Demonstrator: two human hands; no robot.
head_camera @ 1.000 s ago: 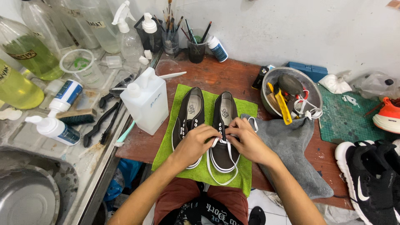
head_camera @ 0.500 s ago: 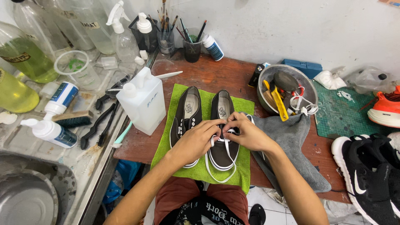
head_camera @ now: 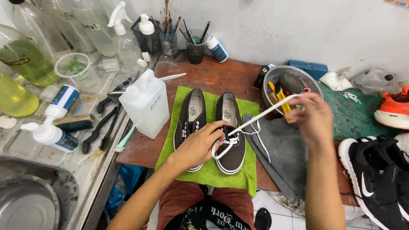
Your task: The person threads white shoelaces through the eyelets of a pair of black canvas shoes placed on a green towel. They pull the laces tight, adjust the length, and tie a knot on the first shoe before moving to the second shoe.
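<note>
Reddish wooden tabletop (head_camera: 213, 79) runs against a white wall, with a green cloth (head_camera: 208, 170) spread at its near edge. On that cloth the left hand's (head_camera: 198, 147) fingers (head_camera: 218, 130) are curled and pressed down on the eyelet area of the right-hand dark brown shoe (head_camera: 232, 136), pinning a loop of white lace (head_camera: 255, 118) there. The right hand (head_camera: 313, 117) is raised off the table toward its right side, fingers pinched shut on the lace's far end, so the lace stretches taut in a straight line from the shoe up to the hand; another loose length trails onto the grey towel (head_camera: 281, 149) just beside the cloth. A second dark brown shoe (head_camera: 191, 115) lies just left of the first, both toes toward the person. A white plastic jug (head_camera: 147, 104) stands at the cloth's left edge. Behind the raised hand sits a metal bowl (head_camera: 272, 79) of tools. Black sneakers (head_camera: 375, 179) and an orange shoe (head_camera: 392, 113) occupy the table's right edge.
</note>
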